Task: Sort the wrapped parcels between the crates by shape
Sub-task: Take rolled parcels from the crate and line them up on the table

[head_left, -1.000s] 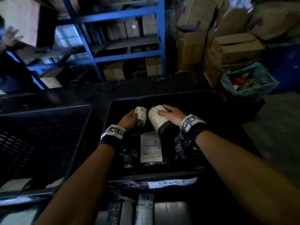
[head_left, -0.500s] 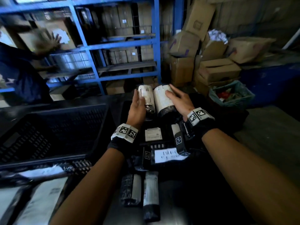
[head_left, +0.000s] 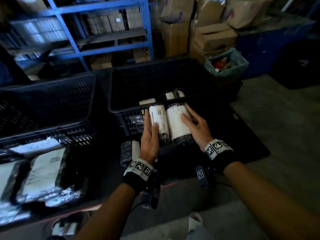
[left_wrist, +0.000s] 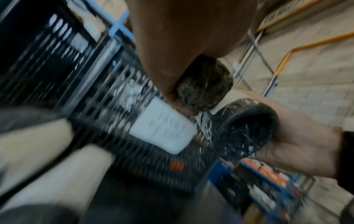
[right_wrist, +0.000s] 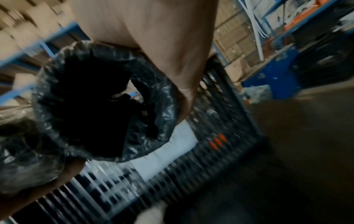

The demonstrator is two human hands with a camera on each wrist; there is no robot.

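Two cylinder parcels in black wrap with white labels are held side by side. My left hand (head_left: 150,130) grips the narrow cylinder (head_left: 158,120), whose end shows in the left wrist view (left_wrist: 203,86). My right hand (head_left: 191,122) grips the wide cylinder (head_left: 178,122), whose dark end fills the right wrist view (right_wrist: 99,100). Both hang over the near rim of the far right black crate (head_left: 155,73), which holds a few small cylinder parcels (head_left: 173,94). Flat parcels (head_left: 43,174) lie in the near left crate.
An empty-looking black crate (head_left: 52,94) stands at the far left. Blue shelving (head_left: 110,30) and stacked cardboard boxes (head_left: 214,35) rise behind the crates. A lined bin (head_left: 226,64) sits at the right, with grey floor (head_left: 277,135) beside it.
Both hands lifted the two cylinders out of the crate with the flat parcels. They now hold them at the near rim of the far right crate.
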